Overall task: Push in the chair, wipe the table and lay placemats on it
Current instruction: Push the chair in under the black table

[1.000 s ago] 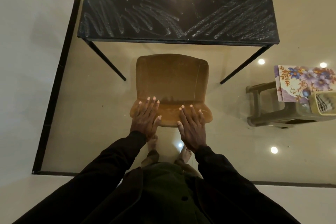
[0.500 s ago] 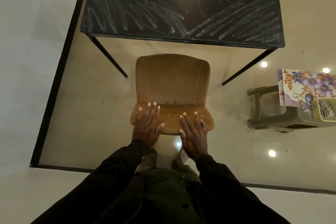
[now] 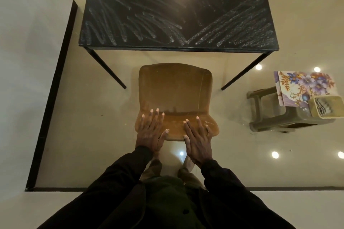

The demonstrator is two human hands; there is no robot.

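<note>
Your left hand [image 3: 151,132] lies flat on the top of the backrest of the brown moulded plastic chair [image 3: 175,91], with its fingers straight and spread and pointing toward the top of the frame. Its thumb is splayed toward the centre. Your right hand [image 3: 198,139] lies the same way just beside it on the right half of the backrest, palm down, with its thumb at the rear edge. Neither hand curls round anything; both press open on the chair. Your dark sleeves [image 3: 115,182] run down from the wrists to the bottom of the frame.

The chair stands in the middle of the frame with its seat facing the black rectangular table [image 3: 176,11], which fills the upper centre. A band of glossy beige floor [image 3: 83,117] shows between the seat's far edge and the table's near edge. The seat sits between the table's two thin black front legs. The table top carries pale, chalky streaks across most of its surface.

At the right edge of the frame, well apart from the chair, stands an olive plastic stool [image 3: 260,102]. On it lie floral placemats [image 3: 305,85] in purple and orange. A yellowish rectangular container [image 3: 314,109] touches them and holds something striped that is too small to identify. A black border strip [image 3: 54,89] runs down the left side of the floor.
</note>
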